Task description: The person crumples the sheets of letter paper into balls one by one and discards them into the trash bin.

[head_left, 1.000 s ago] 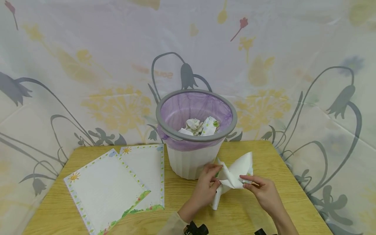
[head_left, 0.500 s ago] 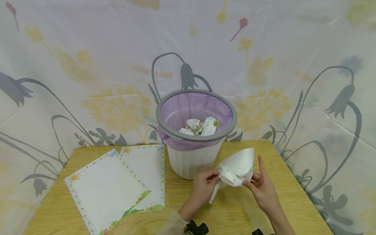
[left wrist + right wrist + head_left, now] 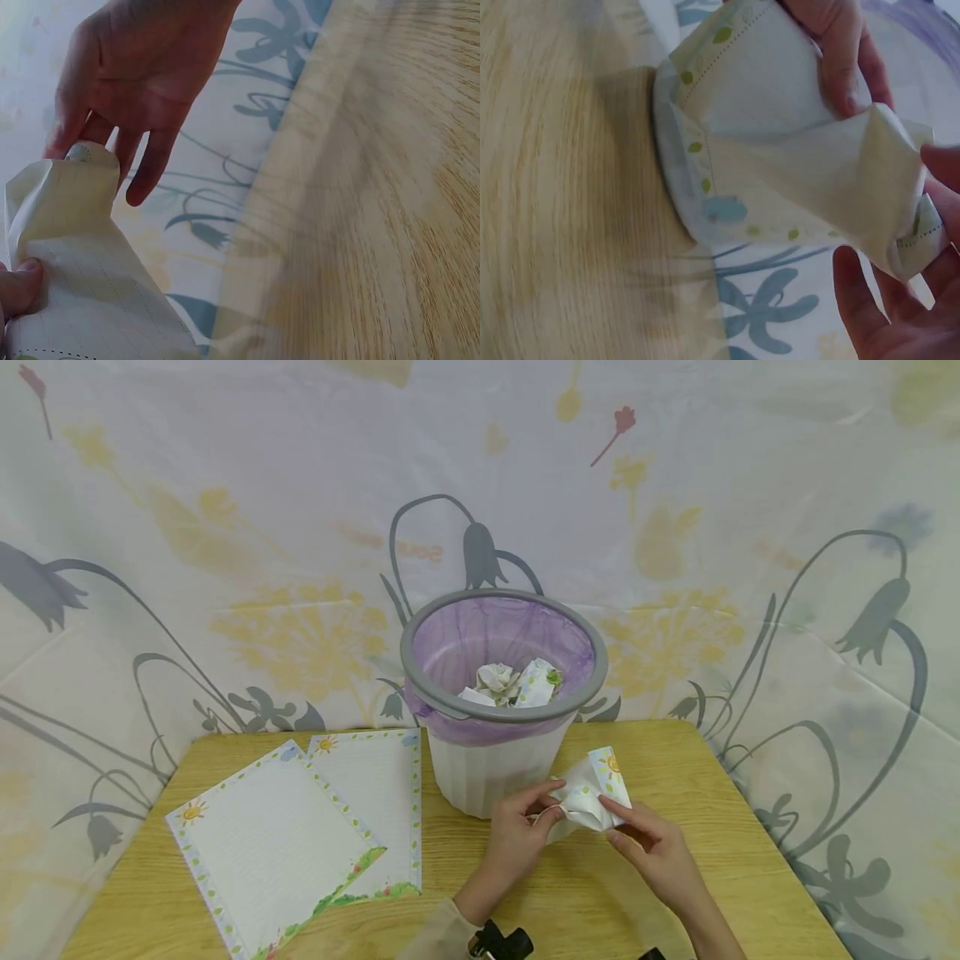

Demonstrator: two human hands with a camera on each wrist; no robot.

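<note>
A white sheet of paper with a leaf-patterned border is bent and crumpled between my two hands, in front of the bin. My left hand pinches its left side between thumb and fingers. On the right side, my right hand holds the paper with thumb and index finger. A folded-over corner with a printed sun stands up at the top. In the right wrist view the paper shows loose folds and green leaves. The left wrist view shows the paper's faintly lined surface, with the left thumb pressing it.
A white bin with a grey rim and purple liner stands behind the hands, holding several crumpled papers. Two flat sheets overlap on the wooden table at left: a front sheet and a back sheet. A patterned curtain hangs behind.
The right hand has moved left and inward, and its raised index finger has come down onto the paper. The upper right flap has folded over, showing the printed sun; the paper is more compact.
</note>
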